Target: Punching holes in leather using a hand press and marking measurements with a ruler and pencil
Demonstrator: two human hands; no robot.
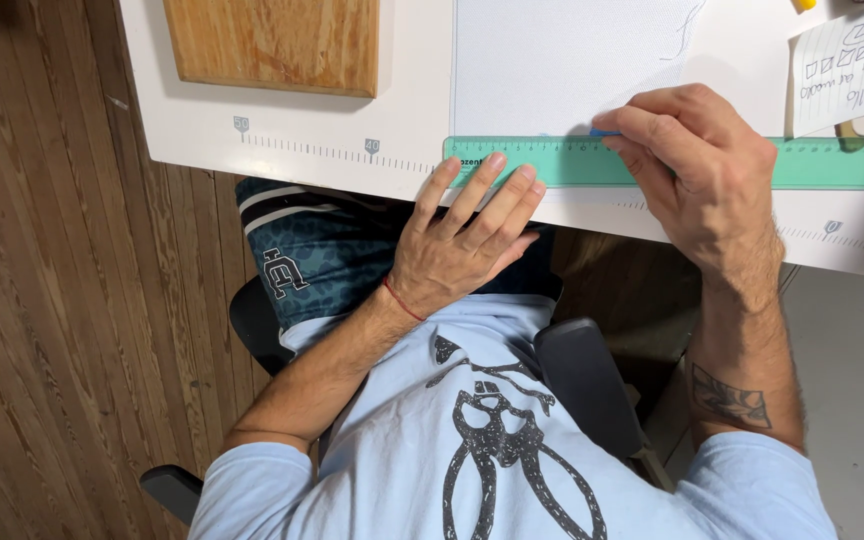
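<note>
A teal plastic ruler (pixel 832 163) lies across the near edge of a white table (pixel 202 120), over the bottom of a large white sheet (pixel 572 60). My left hand (pixel 462 240) lies flat with its fingertips pressing the ruler's left end. My right hand (pixel 702 170) is closed on a small blue pen or marker (pixel 604 131), its tip at the ruler's upper edge against the sheet. A faint drawn line shows near the sheet's top right.
A wooden board (pixel 272 40) lies at the table's back left. A paper note (pixel 852 65) with handwriting and a yellow object (pixel 802 5) sit at the back right. Printed scale marks (pixel 332 152) run along the table edge. A wooden floor (pixel 42 300) and black chair arms (pixel 582 380) are below.
</note>
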